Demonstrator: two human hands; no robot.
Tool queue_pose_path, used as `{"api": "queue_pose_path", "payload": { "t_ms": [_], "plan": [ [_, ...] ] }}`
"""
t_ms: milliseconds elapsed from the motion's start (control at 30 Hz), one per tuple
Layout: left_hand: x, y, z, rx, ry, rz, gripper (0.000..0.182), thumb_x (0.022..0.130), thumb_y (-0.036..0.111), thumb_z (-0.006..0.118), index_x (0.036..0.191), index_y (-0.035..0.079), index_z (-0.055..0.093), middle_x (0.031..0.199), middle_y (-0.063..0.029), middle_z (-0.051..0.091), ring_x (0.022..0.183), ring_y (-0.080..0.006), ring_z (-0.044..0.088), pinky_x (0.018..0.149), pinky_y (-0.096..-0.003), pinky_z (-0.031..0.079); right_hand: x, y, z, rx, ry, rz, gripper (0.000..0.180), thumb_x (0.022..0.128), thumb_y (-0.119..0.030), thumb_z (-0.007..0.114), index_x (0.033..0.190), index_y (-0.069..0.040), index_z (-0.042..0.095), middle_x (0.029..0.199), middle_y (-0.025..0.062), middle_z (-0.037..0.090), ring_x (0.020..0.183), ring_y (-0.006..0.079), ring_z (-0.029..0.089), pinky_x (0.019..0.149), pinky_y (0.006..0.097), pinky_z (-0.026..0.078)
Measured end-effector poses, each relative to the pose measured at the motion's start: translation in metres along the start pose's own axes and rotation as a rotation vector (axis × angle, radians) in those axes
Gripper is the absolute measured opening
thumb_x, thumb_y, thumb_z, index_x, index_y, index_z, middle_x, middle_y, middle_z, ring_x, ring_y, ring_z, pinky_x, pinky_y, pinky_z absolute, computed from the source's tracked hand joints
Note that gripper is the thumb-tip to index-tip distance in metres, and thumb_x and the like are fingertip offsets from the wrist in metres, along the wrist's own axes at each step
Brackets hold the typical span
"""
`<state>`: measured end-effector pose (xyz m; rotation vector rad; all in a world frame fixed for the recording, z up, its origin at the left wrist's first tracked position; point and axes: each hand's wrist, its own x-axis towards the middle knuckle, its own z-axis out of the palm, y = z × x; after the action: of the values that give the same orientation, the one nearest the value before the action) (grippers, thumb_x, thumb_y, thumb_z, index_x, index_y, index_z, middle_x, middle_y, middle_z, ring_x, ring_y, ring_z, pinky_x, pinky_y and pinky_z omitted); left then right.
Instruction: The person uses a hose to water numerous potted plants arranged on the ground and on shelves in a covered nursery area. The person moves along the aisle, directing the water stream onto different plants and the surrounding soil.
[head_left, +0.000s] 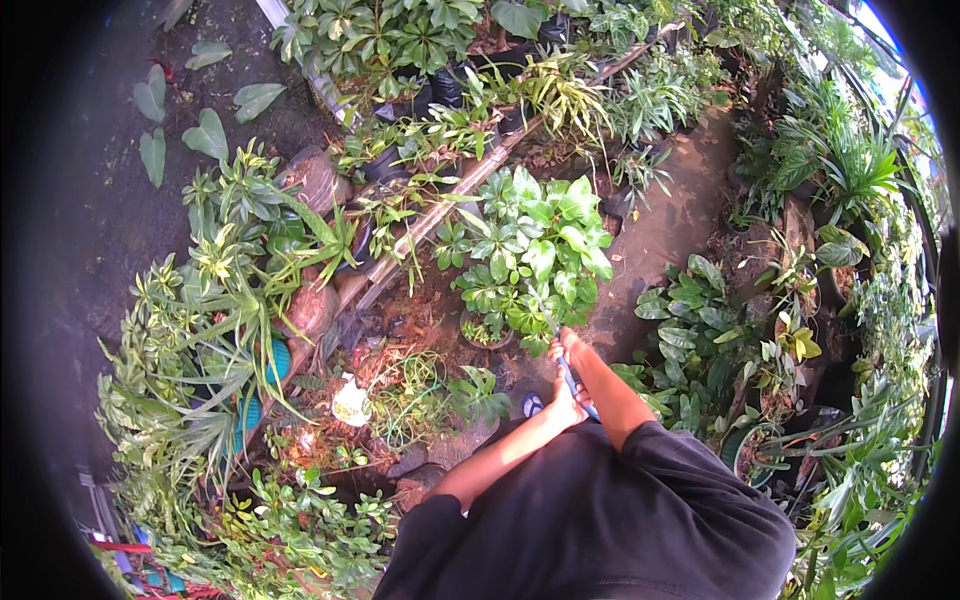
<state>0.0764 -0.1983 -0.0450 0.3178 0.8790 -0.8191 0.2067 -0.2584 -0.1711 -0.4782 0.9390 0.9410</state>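
Both my hands grip one slim blue-grey hose (568, 375) in front of my dark shirt. My right hand (568, 345) is at the far end, close to the tip, while my left hand (568, 399) holds the part nearer my body. A pale streak, apparently water, runs from the tip towards a leafy green potted plant (536, 247). Its broad leaves shine, and they hang over a small pot of low plants (486, 332) beside my hands. The far end of the streak is lost among the leaves.
A long wooden beam (457, 191) crosses diagonally, with potted plants along it. Tangled green vines (409, 405) and a white lump (350, 401) lie on the soil at left. Dense plants (694, 330) stand at right beside a brown path (675, 202). One sandalled foot (532, 405) shows below.
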Motion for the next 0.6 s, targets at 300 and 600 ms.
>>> {"api": "queue_pose_path", "payload": {
  "t_ms": [300, 600],
  "plan": [
    [0.006, -0.003, -0.004, 0.04, -0.078, -0.003, 0.065, 0.08, 0.074, 0.028, 0.051, 0.016, 0.034, 0.043, 0.0036, 0.027, 0.039, -0.0128, 0.03, 0.04, -0.0252, 0.024, -0.002, 0.0, -0.006, -0.039, -0.04, -0.02, 0.036, 0.086, -0.033, 0.021, 0.056, -0.016, 0.028, 0.044, -0.0053, 0.019, 0.035, 0.0071, 0.02, 0.031, 0.022, 0.015],
    [0.005, -0.001, -0.002, -0.013, -0.002, 0.003, 0.064, 0.081, 0.072, 0.03, 0.049, 0.016, 0.032, 0.042, 0.0031, 0.028, 0.038, -0.0137, 0.03, 0.04, -0.0257, 0.024, -0.008, -0.001, 0.004, -0.099, -0.04, 0.025, 0.034, 0.087, -0.028, 0.019, 0.058, -0.015, 0.031, 0.045, -0.0046, 0.022, 0.034, 0.0066, 0.022, 0.03, 0.021, 0.018]
  ]
}}
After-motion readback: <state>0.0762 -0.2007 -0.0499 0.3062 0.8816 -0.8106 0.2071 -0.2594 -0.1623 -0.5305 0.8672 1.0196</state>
